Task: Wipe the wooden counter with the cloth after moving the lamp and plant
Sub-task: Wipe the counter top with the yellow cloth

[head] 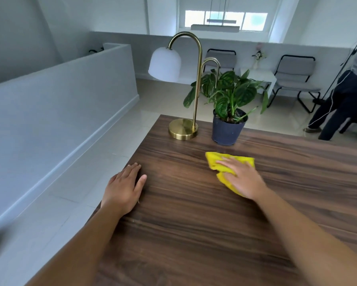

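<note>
A dark wooden counter (pixel 194 223) fills the lower right of the head view. My right hand (pixel 241 178) lies flat on a yellow cloth (pixel 219 159), pressing it onto the wood just in front of the plant. My left hand (pixel 124 188) rests palm down at the counter's left edge, fingers apart, holding nothing. At the far left corner stands a brass lamp (pixel 183 129) with a white dome shade. Right beside it is a green leafy plant in a dark pot (pixel 227 129).
The counter's left edge drops to a pale tiled floor (pixel 80 182) with a low white wall (pixel 60 96) beyond. Past the far edge are folding chairs (pixel 295 79), a small white table, and a person standing at the right (pixel 351 100).
</note>
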Motion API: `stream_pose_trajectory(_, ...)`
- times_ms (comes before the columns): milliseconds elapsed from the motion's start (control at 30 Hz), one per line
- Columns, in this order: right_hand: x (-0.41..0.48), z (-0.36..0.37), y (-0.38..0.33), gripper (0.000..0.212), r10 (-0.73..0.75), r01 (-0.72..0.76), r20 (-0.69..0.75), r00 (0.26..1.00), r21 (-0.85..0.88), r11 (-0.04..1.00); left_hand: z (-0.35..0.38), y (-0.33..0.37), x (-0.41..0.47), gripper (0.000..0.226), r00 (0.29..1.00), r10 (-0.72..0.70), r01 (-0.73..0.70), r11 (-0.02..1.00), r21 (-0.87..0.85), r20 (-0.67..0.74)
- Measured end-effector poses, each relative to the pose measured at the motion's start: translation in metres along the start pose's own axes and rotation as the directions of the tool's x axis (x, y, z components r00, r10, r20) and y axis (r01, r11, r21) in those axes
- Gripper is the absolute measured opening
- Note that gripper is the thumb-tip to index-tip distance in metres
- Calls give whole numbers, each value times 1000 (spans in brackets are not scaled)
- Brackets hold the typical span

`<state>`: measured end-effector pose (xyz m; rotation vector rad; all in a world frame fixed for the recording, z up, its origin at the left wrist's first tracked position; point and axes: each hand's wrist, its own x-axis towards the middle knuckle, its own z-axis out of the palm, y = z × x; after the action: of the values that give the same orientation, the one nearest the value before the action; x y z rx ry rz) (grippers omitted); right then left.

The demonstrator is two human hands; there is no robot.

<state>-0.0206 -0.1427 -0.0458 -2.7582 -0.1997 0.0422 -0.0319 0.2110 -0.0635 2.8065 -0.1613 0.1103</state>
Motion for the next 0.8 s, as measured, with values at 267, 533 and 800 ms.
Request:
stream_pose_trajectory(267,28,25,-26,61,358,-357,-28,933,-167,919,-1,0,0,59,998,1,-7,995,-101,-64)
stream_pose_trajectory(533,94,69,-143,62,167,-158,42,985,-166,973,-11,-30,-49,63,997,-66,64,997,30,36)
stream_pose_trajectory(800,138,80,-182,60,17,5,131,991,-163,987,-13,-32,-70,62,994,-103,104,994,17,-32)
